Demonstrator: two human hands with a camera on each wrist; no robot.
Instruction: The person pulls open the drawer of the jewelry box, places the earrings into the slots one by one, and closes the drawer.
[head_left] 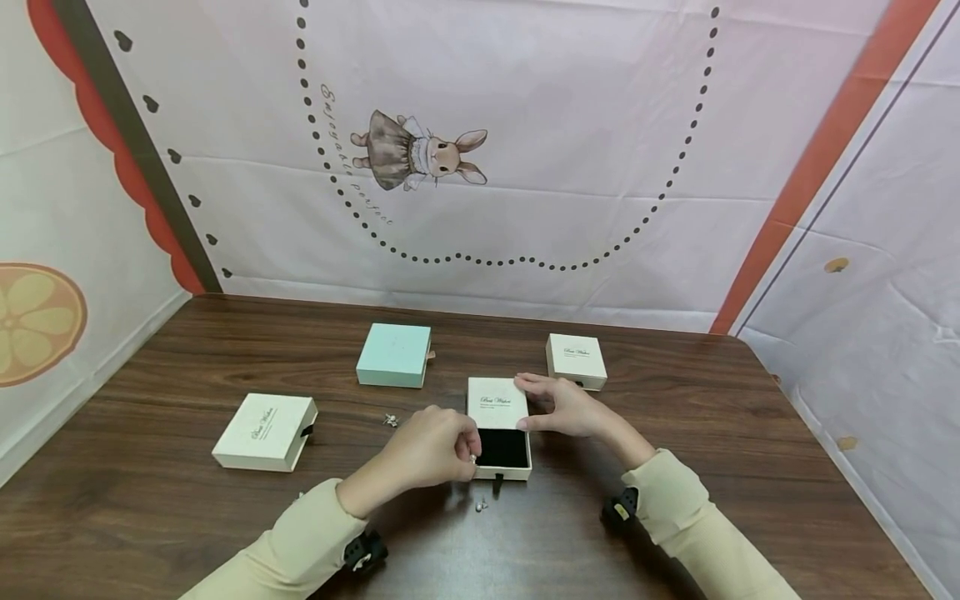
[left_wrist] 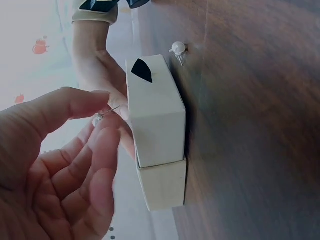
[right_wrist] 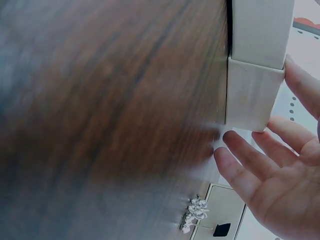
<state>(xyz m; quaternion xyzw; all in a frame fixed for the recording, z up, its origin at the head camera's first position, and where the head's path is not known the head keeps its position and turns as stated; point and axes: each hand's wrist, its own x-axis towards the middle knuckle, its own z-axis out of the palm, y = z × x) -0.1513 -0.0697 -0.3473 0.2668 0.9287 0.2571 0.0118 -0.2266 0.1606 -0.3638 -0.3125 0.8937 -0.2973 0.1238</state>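
My left hand (head_left: 433, 446) pinches a small earring (left_wrist: 98, 119) between thumb and index finger, its thin pin pointing out. That hand is at the left side of a white drawer box (head_left: 497, 402), whose drawer is pulled out toward me and shows a black lining (head_left: 502, 448). At the right side of the cover, my right hand (head_left: 564, 408) touches the box with thumb and fingertips; the fingers (right_wrist: 252, 155) look nearly straight in the right wrist view. On the table just in front of the drawer lies an earring with a pearl (left_wrist: 178, 48).
A mint box (head_left: 393, 356) stands behind, left of the drawer box. One white box (head_left: 266, 432) is at the left, another (head_left: 576, 358) at the back right with sparkling jewellery (right_wrist: 194, 214) before it. A small jewellery piece (head_left: 391, 420) lies on the brown table (head_left: 150, 500).
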